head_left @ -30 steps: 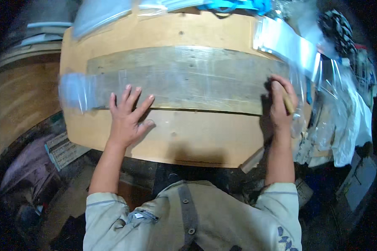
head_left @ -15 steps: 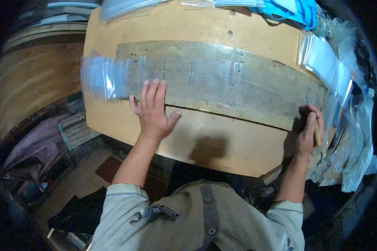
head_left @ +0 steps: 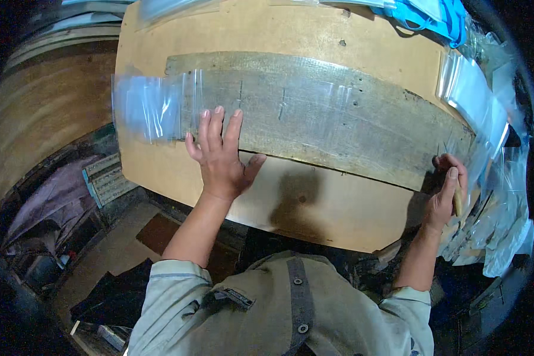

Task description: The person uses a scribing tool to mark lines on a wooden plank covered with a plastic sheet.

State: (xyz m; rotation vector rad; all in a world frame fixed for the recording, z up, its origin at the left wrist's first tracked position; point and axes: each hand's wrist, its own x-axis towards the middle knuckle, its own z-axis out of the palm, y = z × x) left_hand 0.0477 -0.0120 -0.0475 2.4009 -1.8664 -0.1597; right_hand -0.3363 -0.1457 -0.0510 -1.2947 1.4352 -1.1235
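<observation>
My left hand [head_left: 224, 157] lies palm down with its fingers spread, pressing on clear plastic film [head_left: 151, 110] over the near left part of a long, worn grey-brown board [head_left: 314, 104]. The film's left end hangs past the board, and faint glints show it across the board's surface. At the board's right end my right hand [head_left: 447, 193] is closed around a slim tool with a wooden handle [head_left: 457, 203]. A thin pointed tip seems to show beyond the fingers, but its exact kind is unclear.
The board rests on a pale wooden tabletop [head_left: 302, 207]. Crumpled clear plastic [head_left: 507, 219] and a stack of plastic sheets [head_left: 466, 89] lie along the right edge. A bright blue bag [head_left: 439, 21] is at the far right corner. Purple cloth [head_left: 53, 199] lies low on the left.
The whole view has shifted slightly. My left fingers are spread a little wider on the film. My right hand keeps its grip on the tool near the board's right end.
</observation>
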